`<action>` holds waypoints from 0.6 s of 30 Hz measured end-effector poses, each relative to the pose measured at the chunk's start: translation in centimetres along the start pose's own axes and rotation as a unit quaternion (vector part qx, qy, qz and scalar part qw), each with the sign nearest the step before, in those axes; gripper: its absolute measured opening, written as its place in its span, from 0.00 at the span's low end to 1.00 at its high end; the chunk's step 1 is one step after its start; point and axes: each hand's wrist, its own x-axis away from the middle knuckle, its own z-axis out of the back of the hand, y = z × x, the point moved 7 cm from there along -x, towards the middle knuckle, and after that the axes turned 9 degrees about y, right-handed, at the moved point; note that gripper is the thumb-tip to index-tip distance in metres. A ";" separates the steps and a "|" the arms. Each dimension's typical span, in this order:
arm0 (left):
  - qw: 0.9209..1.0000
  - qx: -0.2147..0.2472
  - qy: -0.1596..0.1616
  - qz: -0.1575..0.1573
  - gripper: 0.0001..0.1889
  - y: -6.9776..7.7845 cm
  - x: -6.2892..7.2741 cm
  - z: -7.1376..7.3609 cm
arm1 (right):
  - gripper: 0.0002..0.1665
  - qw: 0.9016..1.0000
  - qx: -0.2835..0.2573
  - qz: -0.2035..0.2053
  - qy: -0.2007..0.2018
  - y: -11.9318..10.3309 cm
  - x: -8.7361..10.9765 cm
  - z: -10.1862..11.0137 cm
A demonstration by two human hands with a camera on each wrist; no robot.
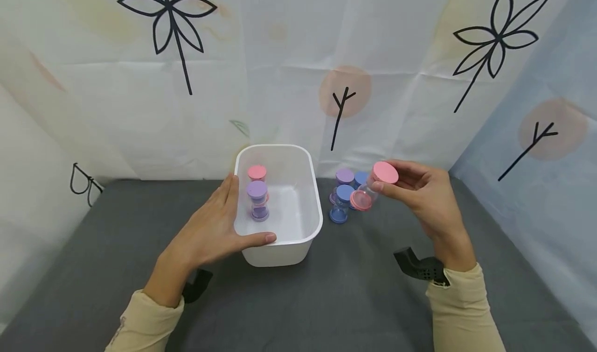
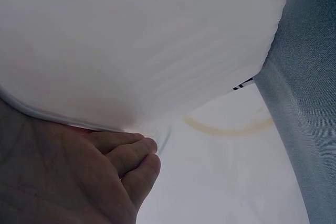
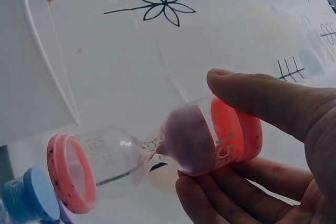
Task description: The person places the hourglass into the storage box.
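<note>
Reaching in over the surface (image 1: 350, 310) from its near edge, cut off by the frame, in pale sleeves (image 1: 149, 315). Resting the left hand (image 1: 212, 233) on a white bin (image 1: 277, 256), with straight fingers along its left side and thumb over the near rim. Gripping a pink timer (image 3: 189, 140) by its upper end in the fingers of the right hand (image 1: 422, 194), tilted above the surface, right of the bin and toward the far edge.

Apparently around midway: already in the bin, a purple timer (image 1: 258, 201) and, behind it, a second pink timer (image 1: 257, 172); left outside, grouped near the far edge, a front blue timer (image 1: 344, 194), a rear blue timer (image 1: 360, 178) and a second purple timer (image 1: 345, 176).

Partly hidden: both rear timers of that group, plus the lower part of the pink one in the bin. Impossible to tell: any contact between held timer and group. Masked from the left wrist view by the outer wall: the bin's contents. Beyond the far edge, cropped at top: a patterned cloth (image 1: 280, 93).
</note>
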 end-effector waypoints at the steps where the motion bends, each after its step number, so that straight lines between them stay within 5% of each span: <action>1: 1.000 0.001 -0.001 0.000 0.73 0.1 -0.1 0.0 | 0.24 1.000 -0.002 0.000 0.000 -0.1 0.1 0.0; 10: 1.000 0.006 -0.007 0.003 0.74 0.0 0.0 -0.3 | 0.26 0.999 -0.044 0.031 0.012 -1.9 0.8 -1.3; 18: 1.000 0.004 -0.003 -0.001 0.74 0.0 -0.2 -0.1 | 0.25 0.996 -0.073 0.039 -0.020 -2.9 0.5 -6.5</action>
